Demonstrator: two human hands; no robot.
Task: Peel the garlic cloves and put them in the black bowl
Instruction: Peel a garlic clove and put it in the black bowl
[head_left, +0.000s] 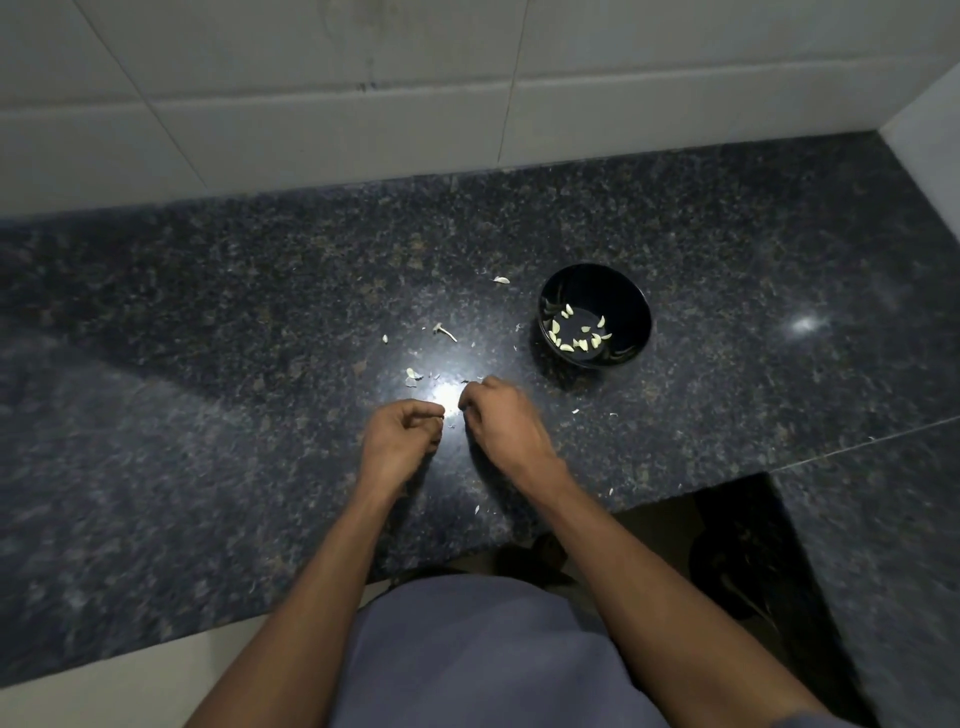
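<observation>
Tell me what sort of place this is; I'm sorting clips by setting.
Probably a home kitchen corner: a dark speckled granite countertop meets a pale tiled wall, and a round black bowl holds peeled garlic cloves.

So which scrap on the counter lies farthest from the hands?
The pale garlic skin left of the black bowl, farther back than the stem piece and other scraps.

We find no writing, label, brand, number or sign that we can read anywhere in this view.
</observation>
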